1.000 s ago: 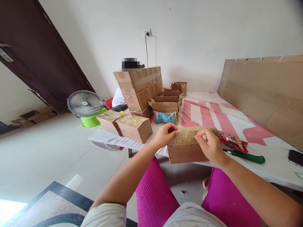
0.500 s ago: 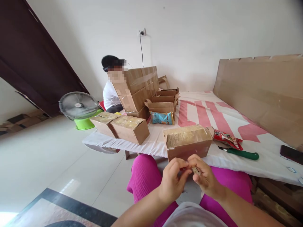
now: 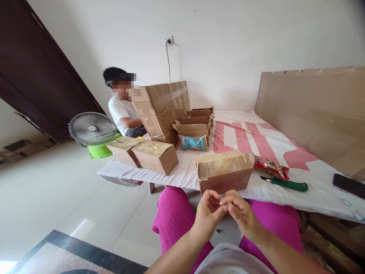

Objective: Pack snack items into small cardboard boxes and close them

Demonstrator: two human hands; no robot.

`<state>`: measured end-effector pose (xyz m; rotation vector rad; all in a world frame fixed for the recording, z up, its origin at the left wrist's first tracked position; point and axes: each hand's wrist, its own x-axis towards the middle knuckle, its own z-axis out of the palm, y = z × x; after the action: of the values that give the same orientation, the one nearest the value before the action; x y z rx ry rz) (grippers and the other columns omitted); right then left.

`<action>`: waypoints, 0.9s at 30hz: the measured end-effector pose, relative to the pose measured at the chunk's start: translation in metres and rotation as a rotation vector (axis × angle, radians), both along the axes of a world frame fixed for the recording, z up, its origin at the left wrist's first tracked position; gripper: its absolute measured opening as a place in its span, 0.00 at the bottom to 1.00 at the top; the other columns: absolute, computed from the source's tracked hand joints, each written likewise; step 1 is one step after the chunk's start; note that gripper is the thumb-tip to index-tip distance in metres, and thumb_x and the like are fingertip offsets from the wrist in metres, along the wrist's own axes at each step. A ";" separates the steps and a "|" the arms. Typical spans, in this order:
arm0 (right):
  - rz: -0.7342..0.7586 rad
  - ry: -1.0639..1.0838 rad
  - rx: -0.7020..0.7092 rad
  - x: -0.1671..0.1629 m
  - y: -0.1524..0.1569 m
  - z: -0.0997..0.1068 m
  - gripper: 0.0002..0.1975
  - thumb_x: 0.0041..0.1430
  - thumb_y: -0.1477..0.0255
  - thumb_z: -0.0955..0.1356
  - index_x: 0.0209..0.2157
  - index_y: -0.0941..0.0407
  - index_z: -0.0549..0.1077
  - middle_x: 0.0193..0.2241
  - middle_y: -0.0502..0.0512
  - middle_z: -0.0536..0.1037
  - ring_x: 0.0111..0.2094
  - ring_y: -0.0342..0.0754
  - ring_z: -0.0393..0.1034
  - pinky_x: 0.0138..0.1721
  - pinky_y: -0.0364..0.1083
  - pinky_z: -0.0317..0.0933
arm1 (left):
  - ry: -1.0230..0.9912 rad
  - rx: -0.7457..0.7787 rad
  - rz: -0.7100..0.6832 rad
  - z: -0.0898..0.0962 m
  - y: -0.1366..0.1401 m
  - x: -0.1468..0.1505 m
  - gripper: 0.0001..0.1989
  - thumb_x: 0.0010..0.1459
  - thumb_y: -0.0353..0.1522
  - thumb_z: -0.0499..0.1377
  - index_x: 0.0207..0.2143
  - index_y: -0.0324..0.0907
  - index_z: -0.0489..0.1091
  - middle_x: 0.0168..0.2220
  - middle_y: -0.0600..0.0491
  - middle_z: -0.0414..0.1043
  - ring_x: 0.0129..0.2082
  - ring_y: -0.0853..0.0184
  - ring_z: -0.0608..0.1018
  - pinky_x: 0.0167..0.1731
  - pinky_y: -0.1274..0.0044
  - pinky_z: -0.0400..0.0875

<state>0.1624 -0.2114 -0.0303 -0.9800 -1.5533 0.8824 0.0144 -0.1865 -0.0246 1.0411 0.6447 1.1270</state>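
My left hand [image 3: 209, 215] and my right hand [image 3: 239, 213] meet fingertip to fingertip over my lap, both closed in a pinch. Whatever is between the fingers is too small and too covered to name; only a pale bit shows by the right fingertips. Just beyond the hands, a taped cardboard box [image 3: 224, 171] stands at the table's front edge. To its right lie a red snack packet [image 3: 270, 166] and a knife with a green handle [image 3: 289, 185]. A blue snack packet [image 3: 194, 143] leans against open cardboard boxes [image 3: 192, 127] farther back.
Two taped boxes [image 3: 155, 156] sit at the table's left end, before a tall stack of cartons [image 3: 161, 108]. Behind it sits a person [image 3: 121, 110] in a dark cap. A fan [image 3: 92, 129] stands on the floor. A phone [image 3: 349, 185] and a large cardboard sheet [image 3: 310, 118] are at right.
My fingers have shifted slightly, and the pale thing in my right hand shows less. The person at the back has leaned left, out from behind the cartons. The view has shifted slightly.
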 end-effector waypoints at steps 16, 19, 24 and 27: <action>-0.250 -0.036 0.122 0.003 0.006 -0.015 0.14 0.58 0.66 0.70 0.21 0.55 0.69 0.23 0.48 0.66 0.25 0.42 0.63 0.26 0.42 0.58 | -0.012 -0.246 -0.148 -0.008 -0.005 0.012 0.25 0.38 0.40 0.74 0.27 0.38 0.62 0.20 0.59 0.66 0.18 0.78 0.68 0.20 0.83 0.61; -0.328 -0.032 0.208 -0.003 0.007 -0.020 0.16 0.57 0.67 0.69 0.21 0.55 0.62 0.24 0.48 0.65 0.28 0.42 0.63 0.29 0.42 0.59 | -0.029 -0.274 -0.189 -0.011 -0.006 0.020 0.25 0.36 0.42 0.74 0.26 0.37 0.64 0.19 0.58 0.67 0.16 0.77 0.67 0.19 0.82 0.61; -0.345 0.116 0.073 0.003 0.016 -0.016 0.15 0.57 0.62 0.69 0.27 0.53 0.59 0.29 0.49 0.67 0.27 0.42 0.65 0.27 0.43 0.61 | -0.023 -0.326 -0.243 -0.011 -0.004 0.016 0.22 0.35 0.38 0.74 0.25 0.36 0.67 0.18 0.56 0.68 0.15 0.76 0.67 0.17 0.82 0.59; -0.381 0.225 -0.054 0.012 0.022 -0.005 0.18 0.58 0.57 0.68 0.29 0.52 0.56 0.26 0.46 0.66 0.22 0.41 0.63 0.27 0.43 0.63 | -0.044 -0.388 -0.286 -0.016 -0.008 0.015 0.21 0.34 0.36 0.74 0.24 0.37 0.67 0.18 0.55 0.68 0.15 0.75 0.68 0.16 0.82 0.59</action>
<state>0.1742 -0.1894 -0.0356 -1.1282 -1.1101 0.7373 0.0294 -0.1943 -0.0401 0.7443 0.6259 0.7364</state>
